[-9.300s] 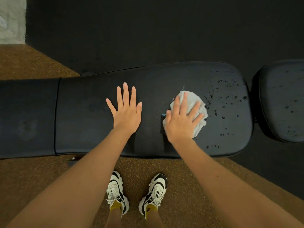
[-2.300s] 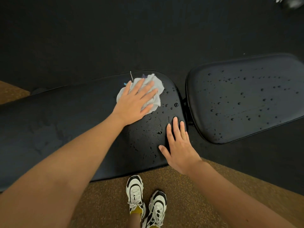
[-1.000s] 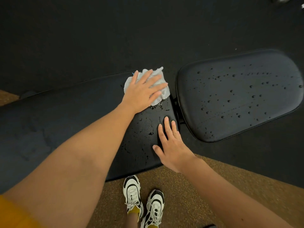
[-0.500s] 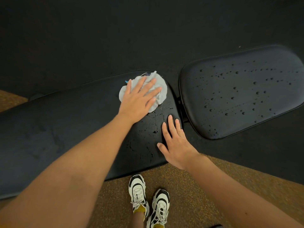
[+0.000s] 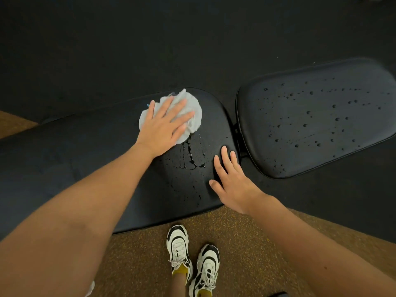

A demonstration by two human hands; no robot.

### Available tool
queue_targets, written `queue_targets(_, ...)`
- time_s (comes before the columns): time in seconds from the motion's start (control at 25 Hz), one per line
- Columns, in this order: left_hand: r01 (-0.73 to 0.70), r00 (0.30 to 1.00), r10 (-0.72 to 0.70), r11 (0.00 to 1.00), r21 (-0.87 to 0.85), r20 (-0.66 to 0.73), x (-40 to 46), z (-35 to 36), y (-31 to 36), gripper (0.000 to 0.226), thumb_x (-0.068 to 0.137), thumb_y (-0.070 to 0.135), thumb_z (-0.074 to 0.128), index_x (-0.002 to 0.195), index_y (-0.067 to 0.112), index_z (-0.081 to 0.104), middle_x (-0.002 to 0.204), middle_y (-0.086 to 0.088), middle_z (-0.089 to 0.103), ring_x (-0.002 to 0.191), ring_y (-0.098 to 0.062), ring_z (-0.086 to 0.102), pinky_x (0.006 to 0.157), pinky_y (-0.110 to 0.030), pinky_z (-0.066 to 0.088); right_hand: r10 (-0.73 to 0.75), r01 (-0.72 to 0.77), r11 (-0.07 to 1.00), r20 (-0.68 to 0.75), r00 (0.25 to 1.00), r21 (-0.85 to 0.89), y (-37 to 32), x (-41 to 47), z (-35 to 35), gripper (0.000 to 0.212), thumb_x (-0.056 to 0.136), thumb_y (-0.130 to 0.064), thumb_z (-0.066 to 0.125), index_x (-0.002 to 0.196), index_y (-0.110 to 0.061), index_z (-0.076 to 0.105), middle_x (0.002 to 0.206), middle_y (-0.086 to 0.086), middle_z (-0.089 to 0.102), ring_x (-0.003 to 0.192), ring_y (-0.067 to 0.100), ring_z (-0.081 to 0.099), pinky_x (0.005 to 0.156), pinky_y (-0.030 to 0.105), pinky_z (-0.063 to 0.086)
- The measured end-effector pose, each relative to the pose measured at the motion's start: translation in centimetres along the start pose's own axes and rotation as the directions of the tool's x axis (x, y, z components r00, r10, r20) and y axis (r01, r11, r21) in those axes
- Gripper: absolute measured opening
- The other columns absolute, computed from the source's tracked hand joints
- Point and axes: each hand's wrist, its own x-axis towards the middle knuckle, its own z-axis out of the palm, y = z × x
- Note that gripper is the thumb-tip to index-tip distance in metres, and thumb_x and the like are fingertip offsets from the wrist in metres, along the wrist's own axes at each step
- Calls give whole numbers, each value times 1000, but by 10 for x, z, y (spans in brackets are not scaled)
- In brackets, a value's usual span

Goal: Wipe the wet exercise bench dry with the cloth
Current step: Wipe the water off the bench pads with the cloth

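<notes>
The left hand [image 5: 165, 127] lies flat on the cloth [image 5: 192, 110], fingers straight and spread, pressing it down onto the desk [image 5: 64, 159]. The fingers point up and to the right, toward the far edge. The cloth is a pale, crumpled wad showing past the fingertips and on both sides of the palm; it sits near the far edge of the long pad, close to that pad's rounded right end.

The right hand [image 5: 232, 181] rests palm down on the same pad, near its right end and front edge, fingers straight and a little apart, holding nothing. Its fingertips point away from the person and reach close to the pad's right rim.

Between the two hands the surface carries a smeared wet patch [image 5: 189, 159] with streaks and small beads trailing toward the front edge. The long pad runs from the left border of the view to its rounded end right of centre, its long axis tilted slightly, the right end farther away.

Just beyond a narrow gap lies the seat pad [image 5: 317, 118], a separate rounded black cushion reaching to the right border, its long axis in roughly the same direction. Droplets [image 5: 308, 113] dot most of its top.

Below the desk, on brown speckled flooring [image 5: 139, 264], stand two white-and-black shoes [image 5: 192, 260]. Black floor [image 5: 128, 50] lies beyond.
</notes>
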Motion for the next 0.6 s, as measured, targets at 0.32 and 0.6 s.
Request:
queue_targets(0.32, -161, 985, 158, 986, 47, 69, -44, 1, 30, 45, 100, 38, 23, 144, 37, 29, 158, 4, 18, 144, -26, 19, 111, -57, 17, -21, 25, 996, -44, 999, 86, 9, -3, -2, 62, 102, -36, 29, 152, -15, -1, 156, -2, -25, 144, 16, -19, 115, 38, 26)
queue_targets(0.6, 321, 947, -322, 946, -46, -15, -40, -2, 59, 47, 98, 40, 23, 142, 33, 36, 155, 2, 25, 143, -28, 20, 111, -60, 15, 100, -86, 988, -99, 990, 132, 9, -8, 1, 64, 102, -32, 30, 150, -3, 0, 157, 12, -19, 146, 27, -4, 113, 35, 26)
